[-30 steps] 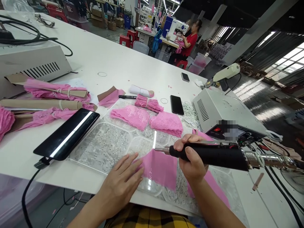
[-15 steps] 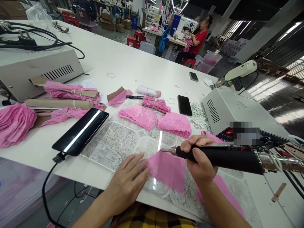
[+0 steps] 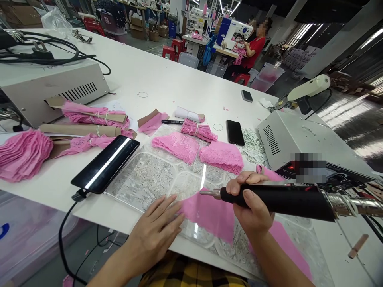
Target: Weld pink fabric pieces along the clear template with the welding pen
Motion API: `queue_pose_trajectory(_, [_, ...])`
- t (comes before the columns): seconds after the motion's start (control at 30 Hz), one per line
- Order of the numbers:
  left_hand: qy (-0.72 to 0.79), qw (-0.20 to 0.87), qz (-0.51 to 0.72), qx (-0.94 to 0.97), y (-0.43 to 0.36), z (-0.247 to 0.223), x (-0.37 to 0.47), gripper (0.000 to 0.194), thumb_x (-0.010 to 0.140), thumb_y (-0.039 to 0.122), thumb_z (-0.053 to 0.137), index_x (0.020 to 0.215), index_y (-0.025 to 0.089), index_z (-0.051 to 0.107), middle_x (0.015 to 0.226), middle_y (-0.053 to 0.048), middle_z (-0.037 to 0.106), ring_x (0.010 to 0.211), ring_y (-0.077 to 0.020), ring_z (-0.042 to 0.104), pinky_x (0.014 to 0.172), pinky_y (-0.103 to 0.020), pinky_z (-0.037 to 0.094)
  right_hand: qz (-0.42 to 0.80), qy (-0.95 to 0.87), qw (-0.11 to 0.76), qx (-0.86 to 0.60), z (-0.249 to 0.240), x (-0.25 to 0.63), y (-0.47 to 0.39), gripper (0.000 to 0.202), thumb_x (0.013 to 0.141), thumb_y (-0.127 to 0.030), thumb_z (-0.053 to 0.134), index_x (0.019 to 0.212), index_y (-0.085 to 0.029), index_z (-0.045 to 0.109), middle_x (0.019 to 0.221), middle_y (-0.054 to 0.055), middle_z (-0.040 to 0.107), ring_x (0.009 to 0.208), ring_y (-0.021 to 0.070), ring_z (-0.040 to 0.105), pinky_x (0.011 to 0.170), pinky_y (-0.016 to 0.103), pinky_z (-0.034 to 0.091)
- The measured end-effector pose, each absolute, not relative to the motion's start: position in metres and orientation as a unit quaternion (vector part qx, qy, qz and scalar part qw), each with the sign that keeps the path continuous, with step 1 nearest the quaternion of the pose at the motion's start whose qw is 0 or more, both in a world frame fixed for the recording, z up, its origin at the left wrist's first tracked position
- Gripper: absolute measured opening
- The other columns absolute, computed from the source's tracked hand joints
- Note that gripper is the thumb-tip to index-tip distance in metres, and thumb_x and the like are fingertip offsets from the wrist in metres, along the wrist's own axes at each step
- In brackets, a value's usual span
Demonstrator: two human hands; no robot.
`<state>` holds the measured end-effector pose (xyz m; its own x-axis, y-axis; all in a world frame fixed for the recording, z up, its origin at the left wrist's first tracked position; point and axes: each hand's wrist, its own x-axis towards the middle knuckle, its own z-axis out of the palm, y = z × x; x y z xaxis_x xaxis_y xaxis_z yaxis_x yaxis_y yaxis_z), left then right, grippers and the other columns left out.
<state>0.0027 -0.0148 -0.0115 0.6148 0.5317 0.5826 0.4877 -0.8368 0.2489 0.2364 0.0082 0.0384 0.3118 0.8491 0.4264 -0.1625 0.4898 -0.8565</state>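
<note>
My right hand (image 3: 253, 203) is closed around the black handle of an ultrasonic welding gun (image 3: 287, 200), whose metal tip points left over a pink fabric piece (image 3: 212, 217). Whether the tip touches the cloth I cannot tell. My left hand (image 3: 158, 227) lies flat with fingers stretched, its fingertips at the left edge of that fabric. Under the cloth is a clear patterned plastic mat (image 3: 140, 175). Two stacks of pink lace pieces, a left stack (image 3: 176, 146) and a right stack (image 3: 222, 156), rest on the mat's far part. Another pink piece (image 3: 289, 247) lies partly beneath my right forearm.
A grey machine box (image 3: 299, 135) stands at the right and another (image 3: 60, 85) at the left. A tablet (image 3: 106, 163) with a cable lies left, a phone (image 3: 235, 132) beyond the lace. Tied pink bundles (image 3: 95, 113) lie far left. A person in red (image 3: 253, 54) sits at a sewing machine.
The gun's tip has shifted slightly left along the fabric's upper edge. My left hand has slid a little left and remains flat. The view has moved slightly.
</note>
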Motion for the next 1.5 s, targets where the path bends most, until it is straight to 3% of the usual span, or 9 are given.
queue_pose_trajectory(0.83, [0.255,0.065,0.339,0.903,-0.021,-0.016,-0.008,0.028,0.09,0.01,0.055,0.117,0.011,0.061,0.127,-0.013,0.063,0.136,-0.029,0.041,0.11,-0.048,0.04,0.397,-0.48,0.702,-0.346,0.043,0.219,0.001,0.011,0.078,-0.021,0.063,0.088,-0.023,0.058,0.083,-0.001,0.052,0.058,0.0092,0.055,0.056,0.03,0.051])
queue_pose_trajectory(1.5, [0.248,0.072,0.331,0.908,-0.021,-0.017,-0.01,0.03,0.087,0.011,0.055,0.116,0.011,0.061,0.123,-0.014,0.064,0.131,-0.0295,0.047,0.107,-0.047,0.042,0.425,-0.481,0.692,-0.33,0.041,0.204,-0.001,0.011,0.08,-0.022,0.063,0.09,-0.024,0.057,0.085,-0.002,0.05,0.059,0.0086,0.055,0.058,0.029,0.051])
